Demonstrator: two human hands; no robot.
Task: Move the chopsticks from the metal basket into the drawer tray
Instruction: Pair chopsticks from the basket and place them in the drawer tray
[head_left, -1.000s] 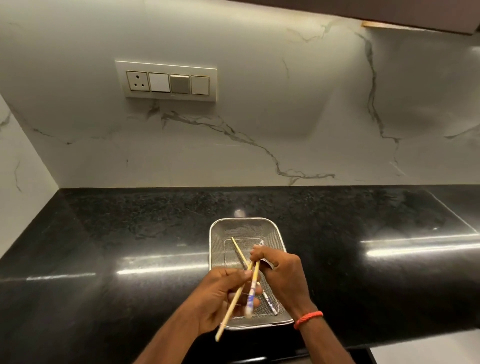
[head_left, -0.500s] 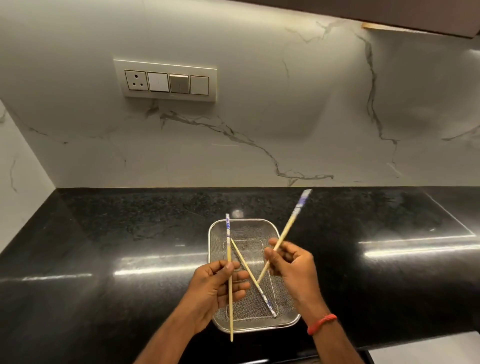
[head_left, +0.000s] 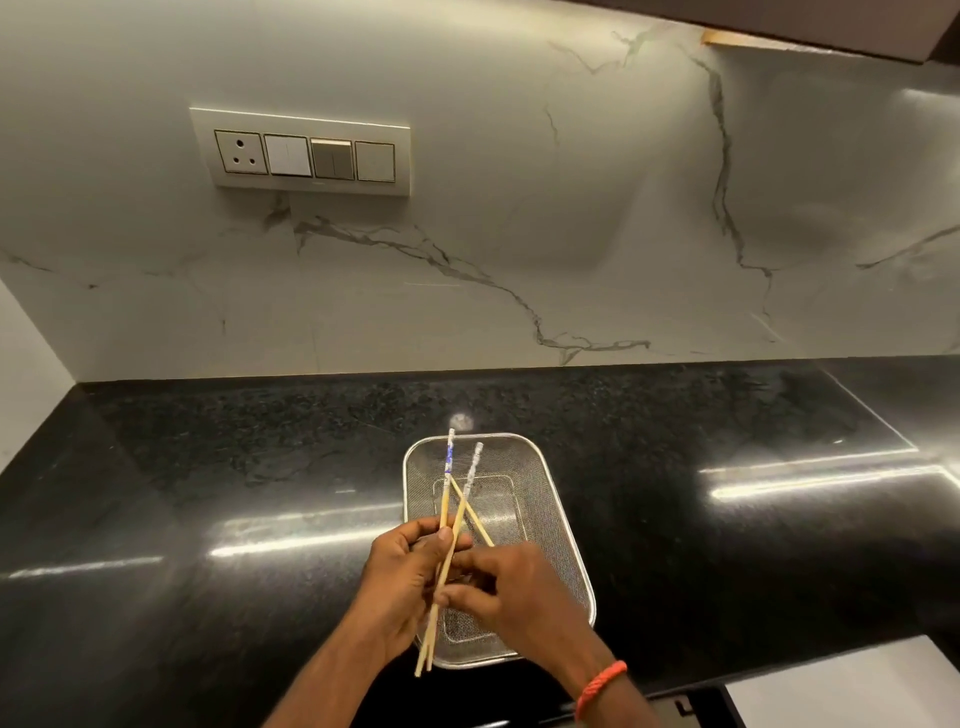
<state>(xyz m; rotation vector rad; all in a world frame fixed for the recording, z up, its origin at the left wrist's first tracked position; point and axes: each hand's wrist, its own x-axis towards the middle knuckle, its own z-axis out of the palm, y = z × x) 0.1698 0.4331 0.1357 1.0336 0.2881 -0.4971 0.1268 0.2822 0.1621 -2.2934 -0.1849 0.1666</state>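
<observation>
Left hand (head_left: 402, 577) is pinching two chopsticks (head_left: 445, 535) above the metal basket (head_left: 566, 545)'s near left, while the right hand (head_left: 514, 592) is closing on them; a third chopstick (head_left: 475, 517), lying inside, risks snagging and flicking out.

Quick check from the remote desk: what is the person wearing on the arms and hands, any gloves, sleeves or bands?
Both hands are bare, no gloves or rings visible. The left hand and its forearm show no sleeve. The right hand has a thin orange-red braided wristband around the wrist, and no sleeve shows above it.
</observation>
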